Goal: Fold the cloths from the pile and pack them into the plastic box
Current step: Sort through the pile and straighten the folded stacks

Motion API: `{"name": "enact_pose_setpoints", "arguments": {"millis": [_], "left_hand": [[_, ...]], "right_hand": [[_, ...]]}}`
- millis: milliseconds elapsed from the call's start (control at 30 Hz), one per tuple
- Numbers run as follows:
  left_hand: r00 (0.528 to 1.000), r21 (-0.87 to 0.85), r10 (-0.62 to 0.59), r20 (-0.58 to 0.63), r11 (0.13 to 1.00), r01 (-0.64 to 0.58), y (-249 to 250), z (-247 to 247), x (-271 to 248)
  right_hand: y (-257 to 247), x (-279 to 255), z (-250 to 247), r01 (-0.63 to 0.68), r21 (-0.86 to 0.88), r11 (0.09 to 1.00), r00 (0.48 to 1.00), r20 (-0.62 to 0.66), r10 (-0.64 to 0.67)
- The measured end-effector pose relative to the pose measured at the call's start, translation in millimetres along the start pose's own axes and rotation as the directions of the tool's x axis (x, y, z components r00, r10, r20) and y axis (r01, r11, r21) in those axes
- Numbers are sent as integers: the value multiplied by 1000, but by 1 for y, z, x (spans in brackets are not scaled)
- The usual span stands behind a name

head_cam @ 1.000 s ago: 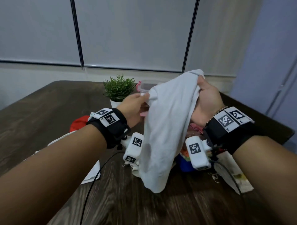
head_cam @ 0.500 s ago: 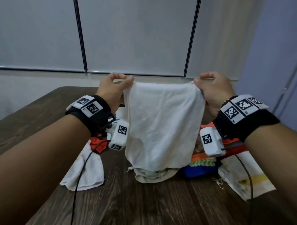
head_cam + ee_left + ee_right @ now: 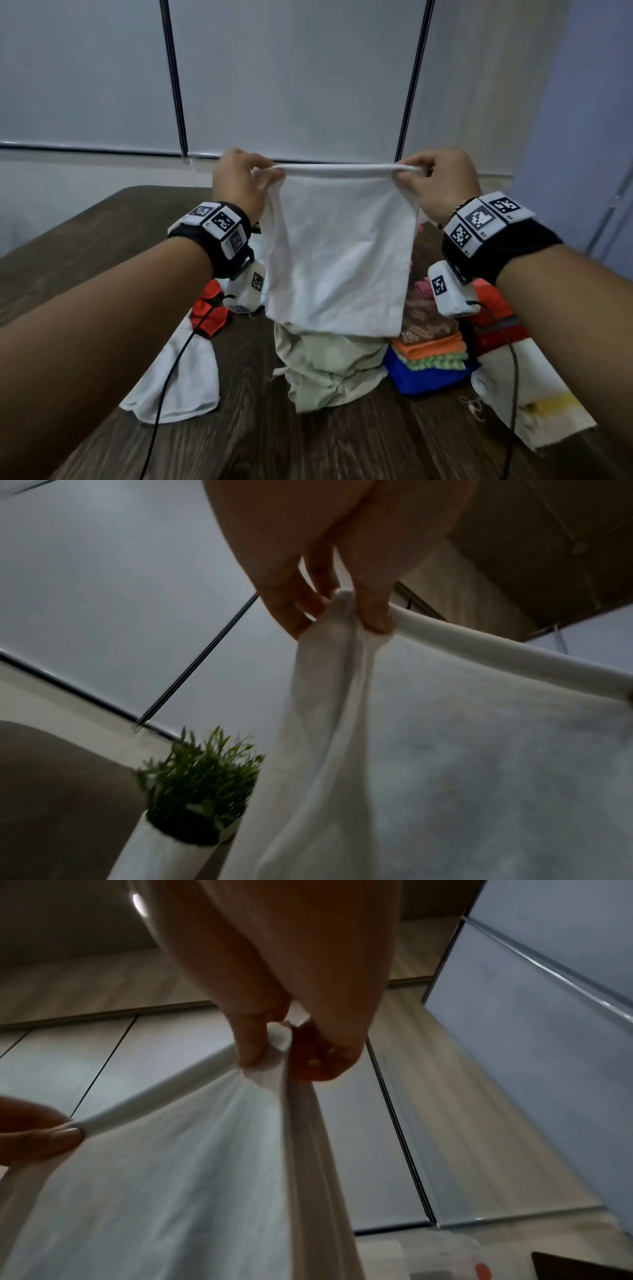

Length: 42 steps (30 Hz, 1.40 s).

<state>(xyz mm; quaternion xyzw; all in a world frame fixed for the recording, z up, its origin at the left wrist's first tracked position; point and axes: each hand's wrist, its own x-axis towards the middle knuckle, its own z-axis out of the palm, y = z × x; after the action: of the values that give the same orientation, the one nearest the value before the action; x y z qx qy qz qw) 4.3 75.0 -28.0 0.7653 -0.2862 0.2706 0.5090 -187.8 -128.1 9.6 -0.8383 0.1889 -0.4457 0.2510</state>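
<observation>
No legible text or labels.

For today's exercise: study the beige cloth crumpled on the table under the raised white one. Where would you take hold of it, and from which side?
Probably the beige cloth at its top bunch, from above and the near side. It stands heaped, folded cloths crowd its right, and the white cloth hangs over its far part.

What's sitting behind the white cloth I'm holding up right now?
Behind the white cloth, the left wrist view shows a green potted plant on the table. The right wrist view shows part of a clear plastic box. In the head view the cloth covers both.
</observation>
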Motion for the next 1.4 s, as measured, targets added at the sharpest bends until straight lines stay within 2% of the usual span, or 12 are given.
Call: {"name": "enact_pose_setpoints", "arguments": {"millis": [167, 333, 433, 567, 667, 800, 933, 1000, 1167, 1300, 1333, 1400], "left_hand": [[988, -87, 151, -44, 984, -154, 12, -19, 11], [932, -254, 124, 341, 966, -36, 16, -46, -27], [651, -196, 96, 753, 977, 84, 2, -59, -69], [149, 35, -34, 988, 999, -4, -20, -51, -127], [-3, 140, -140, 990, 990, -5, -30, -42, -146], [44, 195, -200, 979, 976, 101, -35, -40, -141], [390, 250, -267, 881, 964, 95, -57, -26, -119], [502, 294, -301, 811, 951, 96, -68, -16, -111], [529, 413, -412, 742, 902, 124, -92, 11, -112], [736, 414, -243, 632, 909, -55, -91, 22, -123], [724, 346, -170, 668, 933, -101, -80, 23, -128], [540, 223, -65, 839, 947, -233, -57, 26, -142]], "right_hand": [[-11, 1, -13, 74, -5, 997, 997, -33, -74], [-2, -48, -13, -92, 136, 986, 993, 89, 80], [14, -103, -14, -146, 86, 985, 914, 394, 101], [34, -161, -11, -32, -119, 992, 621, 776, 113], [44, -179, -9, -95, -153, 984, 505, 844, 181], [57, -165, -5, -133, -176, 975, 589, 778, 221], [59, -129, 9, -37, -249, 968, 774, 605, 185], [59, -111, 23, -17, -304, 952, 804, 562, 194], [69, -83, 66, -36, -414, 910, 825, 501, 261], [77, -86, 80, 5, -424, 905, 855, 472, 216], [75, -91, 80, 48, -403, 914, 835, 519, 185], [68, -105, 77, 133, -345, 929, 730, 668, 143]]}}
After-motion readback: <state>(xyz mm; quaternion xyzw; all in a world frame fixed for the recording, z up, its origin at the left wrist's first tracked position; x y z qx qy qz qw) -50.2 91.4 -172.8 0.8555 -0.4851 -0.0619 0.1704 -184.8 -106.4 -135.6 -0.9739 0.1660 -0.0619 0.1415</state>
